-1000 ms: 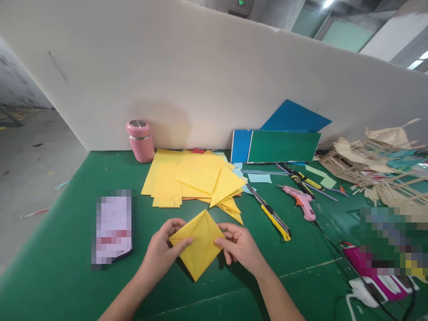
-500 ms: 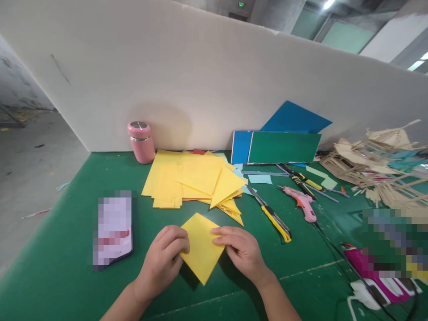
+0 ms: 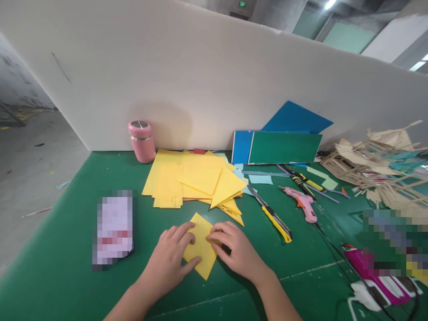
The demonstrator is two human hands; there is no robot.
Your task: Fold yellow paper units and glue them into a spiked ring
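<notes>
A square of yellow paper (image 3: 201, 252) lies on the green table in front of me, turned with one corner toward me. My left hand (image 3: 170, 254) rests over its left side, thumb and fingers spread apart and pressing on the sheet. At the right edge, the fingertips of my right hand (image 3: 234, 252) are bent together on the paper, and the right corner is partly hidden under them. Just behind lies a pile of yellow paper sheets (image 3: 167, 174), some cut or folded into triangles.
Right of the paper lie a yellow utility knife (image 3: 276, 223) and a pink glue gun (image 3: 302, 203) with its cord. A blurred phone (image 3: 115, 229) is at left, a pink flask (image 3: 142, 142) behind it. Green and blue boards (image 3: 284, 148) lean on the white partition (image 3: 200, 80); wooden stick models (image 3: 371, 165) stand far right.
My left hand has gone from gripping the paper's left edge to spreading over it. My right fingers have moved inward with the right edge. The paper now sits lower, against the table.
</notes>
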